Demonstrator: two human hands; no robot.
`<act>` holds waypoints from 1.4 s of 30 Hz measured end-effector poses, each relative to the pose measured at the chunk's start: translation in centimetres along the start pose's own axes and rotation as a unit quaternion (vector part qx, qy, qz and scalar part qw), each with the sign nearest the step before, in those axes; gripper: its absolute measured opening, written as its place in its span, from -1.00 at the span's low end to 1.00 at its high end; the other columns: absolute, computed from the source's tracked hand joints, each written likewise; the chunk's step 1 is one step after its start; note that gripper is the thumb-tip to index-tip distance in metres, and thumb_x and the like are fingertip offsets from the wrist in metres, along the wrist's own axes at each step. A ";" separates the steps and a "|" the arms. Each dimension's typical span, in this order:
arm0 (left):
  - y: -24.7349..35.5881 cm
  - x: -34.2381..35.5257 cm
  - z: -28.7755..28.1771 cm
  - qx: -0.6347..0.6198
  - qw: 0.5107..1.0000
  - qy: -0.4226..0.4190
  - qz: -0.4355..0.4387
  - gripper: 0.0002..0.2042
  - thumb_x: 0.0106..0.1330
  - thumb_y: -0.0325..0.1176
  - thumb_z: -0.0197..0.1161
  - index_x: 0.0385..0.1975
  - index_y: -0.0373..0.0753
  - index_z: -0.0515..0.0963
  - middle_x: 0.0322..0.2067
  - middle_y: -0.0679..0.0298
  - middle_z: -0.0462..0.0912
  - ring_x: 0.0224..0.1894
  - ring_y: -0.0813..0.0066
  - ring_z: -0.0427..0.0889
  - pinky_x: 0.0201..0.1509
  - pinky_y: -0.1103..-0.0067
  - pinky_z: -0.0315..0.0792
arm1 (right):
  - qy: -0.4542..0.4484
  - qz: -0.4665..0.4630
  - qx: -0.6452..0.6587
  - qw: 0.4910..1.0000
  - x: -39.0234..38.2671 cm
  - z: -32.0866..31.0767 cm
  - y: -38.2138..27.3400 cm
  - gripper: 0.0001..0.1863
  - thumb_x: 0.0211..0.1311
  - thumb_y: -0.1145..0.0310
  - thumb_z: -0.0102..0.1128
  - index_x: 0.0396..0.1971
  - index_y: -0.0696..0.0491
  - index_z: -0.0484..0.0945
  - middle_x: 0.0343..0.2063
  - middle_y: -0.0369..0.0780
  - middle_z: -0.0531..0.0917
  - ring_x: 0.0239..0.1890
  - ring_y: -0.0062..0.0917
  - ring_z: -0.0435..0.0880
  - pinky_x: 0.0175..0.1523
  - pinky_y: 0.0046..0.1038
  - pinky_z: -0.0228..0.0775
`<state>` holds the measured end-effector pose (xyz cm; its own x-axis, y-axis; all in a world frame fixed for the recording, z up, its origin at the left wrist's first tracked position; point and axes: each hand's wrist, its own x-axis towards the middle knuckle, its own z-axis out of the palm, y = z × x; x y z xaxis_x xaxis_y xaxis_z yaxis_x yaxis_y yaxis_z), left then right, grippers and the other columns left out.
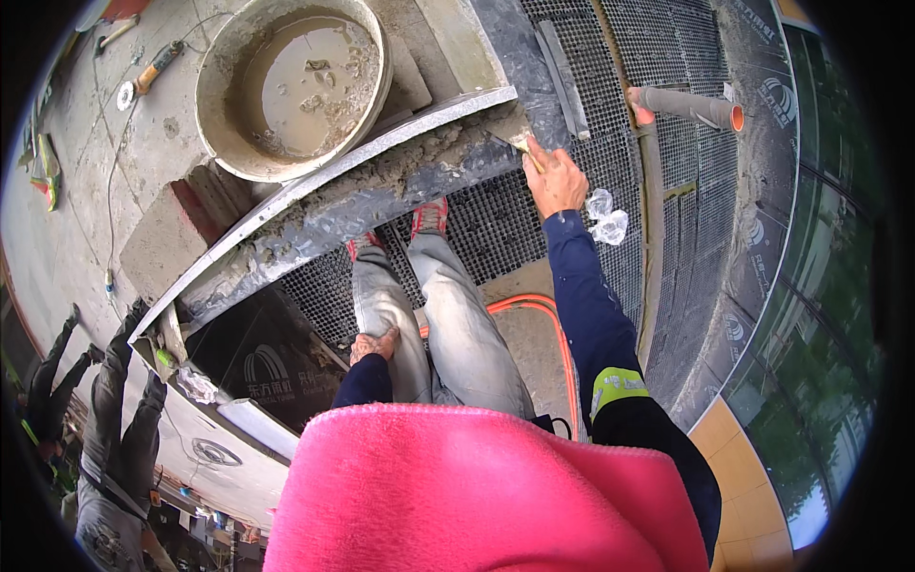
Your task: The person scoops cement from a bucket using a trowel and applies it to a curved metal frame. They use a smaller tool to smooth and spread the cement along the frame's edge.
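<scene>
Yellow-handled tool (523, 146) at the right end of the ledge (367, 212)
Our right hand (555, 183) grips it, presumably to bring its tip to the mortar (405, 157); our left hand (375, 344) rests on our leg, likely for balance, how far open we cannot tell. Beyond the far edge stands a bucket (221, 91), probably for easy reach. We see black grid matting (500, 212) and a glass wall (839, 224).
</scene>
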<state>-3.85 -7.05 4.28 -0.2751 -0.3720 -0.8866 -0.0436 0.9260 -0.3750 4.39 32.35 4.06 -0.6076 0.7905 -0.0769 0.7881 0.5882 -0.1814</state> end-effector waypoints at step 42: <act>-1.2 -0.1 0.4 -0.033 0.999 0.001 0.008 -0.19 -0.03 0.25 0.32 0.07 -0.36 0.48 0.09 -0.06 0.53 0.16 0.09 0.52 0.24 0.34 0.38 | -0.262 0.039 -0.131 0.955 14.0 -13.4 -11.0 -0.66 -0.03 0.17 0.44 -0.25 0.00 0.70 -0.21 -0.13 0.72 -0.10 -0.26 0.69 0.01 -0.28 0.53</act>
<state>-3.38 -8.15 4.75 -0.2775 -0.3562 -0.8922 -0.1025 0.9344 -0.3412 -11.46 39.30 18.15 -0.4583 0.6794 -0.5730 0.7885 0.6083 0.0907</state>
